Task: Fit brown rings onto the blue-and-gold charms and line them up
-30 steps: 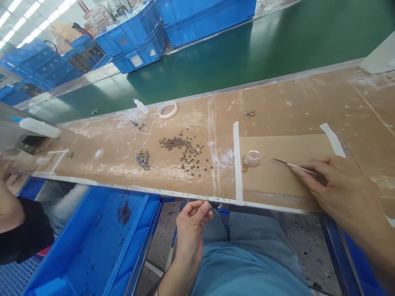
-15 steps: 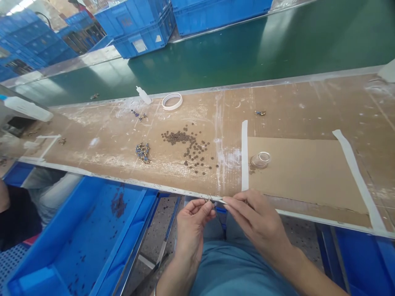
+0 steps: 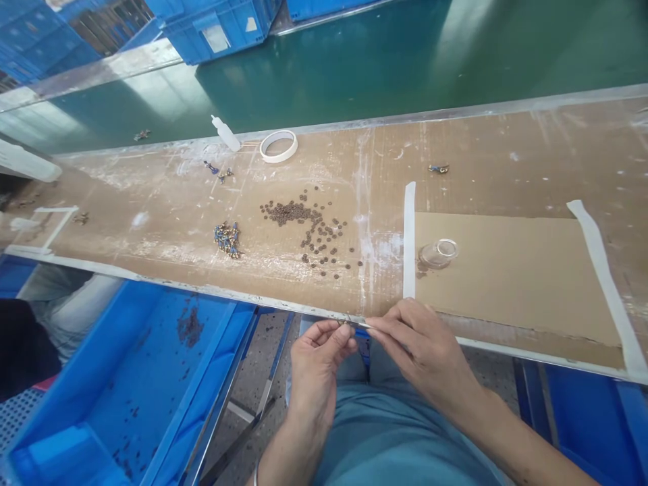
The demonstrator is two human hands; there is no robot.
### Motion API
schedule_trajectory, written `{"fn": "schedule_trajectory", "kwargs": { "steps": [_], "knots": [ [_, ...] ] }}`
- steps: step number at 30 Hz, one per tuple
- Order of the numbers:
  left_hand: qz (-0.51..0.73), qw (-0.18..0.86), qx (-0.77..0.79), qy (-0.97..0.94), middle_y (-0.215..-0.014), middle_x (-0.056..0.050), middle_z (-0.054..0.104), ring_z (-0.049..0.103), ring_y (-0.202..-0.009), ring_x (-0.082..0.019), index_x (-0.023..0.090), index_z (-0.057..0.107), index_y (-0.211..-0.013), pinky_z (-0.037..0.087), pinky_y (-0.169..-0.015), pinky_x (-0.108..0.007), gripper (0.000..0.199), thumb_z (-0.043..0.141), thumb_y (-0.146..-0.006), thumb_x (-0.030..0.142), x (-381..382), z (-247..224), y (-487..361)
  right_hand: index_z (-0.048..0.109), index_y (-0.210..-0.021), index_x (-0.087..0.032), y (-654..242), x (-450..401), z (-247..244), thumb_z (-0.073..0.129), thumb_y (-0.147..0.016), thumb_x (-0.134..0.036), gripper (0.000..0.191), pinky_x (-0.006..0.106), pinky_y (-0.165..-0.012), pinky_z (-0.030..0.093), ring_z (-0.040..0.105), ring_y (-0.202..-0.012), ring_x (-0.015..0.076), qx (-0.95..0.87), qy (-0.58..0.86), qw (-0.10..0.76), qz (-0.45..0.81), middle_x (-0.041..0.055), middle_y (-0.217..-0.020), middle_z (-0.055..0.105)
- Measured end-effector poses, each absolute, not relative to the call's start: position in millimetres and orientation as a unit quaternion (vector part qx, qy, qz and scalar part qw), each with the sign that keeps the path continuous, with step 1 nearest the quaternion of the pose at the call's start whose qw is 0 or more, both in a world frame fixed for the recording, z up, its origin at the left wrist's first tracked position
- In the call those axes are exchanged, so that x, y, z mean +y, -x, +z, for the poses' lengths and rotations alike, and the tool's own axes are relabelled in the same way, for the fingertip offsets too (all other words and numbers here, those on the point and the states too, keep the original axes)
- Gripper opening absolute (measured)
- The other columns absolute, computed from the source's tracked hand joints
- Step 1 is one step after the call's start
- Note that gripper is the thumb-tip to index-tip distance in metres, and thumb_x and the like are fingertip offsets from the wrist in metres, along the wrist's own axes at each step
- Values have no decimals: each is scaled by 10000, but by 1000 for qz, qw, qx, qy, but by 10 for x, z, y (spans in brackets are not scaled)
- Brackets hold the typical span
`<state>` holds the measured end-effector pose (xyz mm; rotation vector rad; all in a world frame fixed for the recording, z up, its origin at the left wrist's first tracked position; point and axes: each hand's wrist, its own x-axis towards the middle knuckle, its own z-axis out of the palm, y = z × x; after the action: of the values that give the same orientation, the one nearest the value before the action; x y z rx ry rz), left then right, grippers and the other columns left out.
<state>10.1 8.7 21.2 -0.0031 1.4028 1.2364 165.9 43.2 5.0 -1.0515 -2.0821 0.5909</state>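
Note:
Near the table's front edge, my left hand (image 3: pixel 320 354) pinches a tiny piece (image 3: pixel 345 324) between thumb and fingers; its details are too small to make out. My right hand (image 3: pixel 418 344) holds a thin pointed tool (image 3: pixel 360 324) whose tip touches or nearly touches that piece. Beyond the hands lie many small brown discs (image 3: pixel 288 212), spread loosely on the table. Left of them is a pile of small blue and gold figures (image 3: pixel 227 239). A clear cup (image 3: pixel 439 253) rests on a cardboard sheet (image 3: pixel 516 283) to the right.
A tape roll (image 3: pixel 278 146) and a white squeeze bottle (image 3: pixel 226 133) stand toward the back. Blue crates (image 3: pixel 217 34) sit beyond the green belt (image 3: pixel 329 81). At lower left is a large blue bin (image 3: pixel 142 378), beside a seated person's leg (image 3: pixel 75 310).
The camera view has tilted down and shifted slightly. Both hands stay together at the table edge, with the tool still against or near the small piece.

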Motion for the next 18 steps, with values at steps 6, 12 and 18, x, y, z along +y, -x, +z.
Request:
{"fn": "schedule_trajectory", "kwargs": {
  "steps": [6, 12, 18],
  "knots": [
    [527, 596, 606, -5, -668, -36, 740, 671, -580, -101, 110, 706, -727, 565, -610, -198, 325, 943, -523, 198, 84, 202, -93, 687, -953, -126, -1670, 441, 81, 569, -957, -137, 118, 288, -637, 343, 439, -701, 138, -810, 400, 356, 239, 22, -745, 511],
    [530, 596, 603, -5, -667, -36, 740, 673, -580, -102, 108, 707, -714, 568, -604, -195, 316, 942, -520, 189, 83, 209, -85, 670, -900, -114, -1646, 450, 97, 557, -951, -95, 125, 291, -615, 310, 407, -680, 139, -827, 381, 363, 197, 23, -727, 495],
    [526, 602, 601, 2, -651, -49, 742, 661, -548, -102, 99, 701, -704, 571, -582, -203, 341, 952, -490, 184, 97, 196, -67, 645, -848, -94, -1609, 420, 109, 517, -938, -33, 168, 315, -612, 264, 357, -665, 150, -853, 362, 358, 118, 14, -690, 442]
  ]
}}
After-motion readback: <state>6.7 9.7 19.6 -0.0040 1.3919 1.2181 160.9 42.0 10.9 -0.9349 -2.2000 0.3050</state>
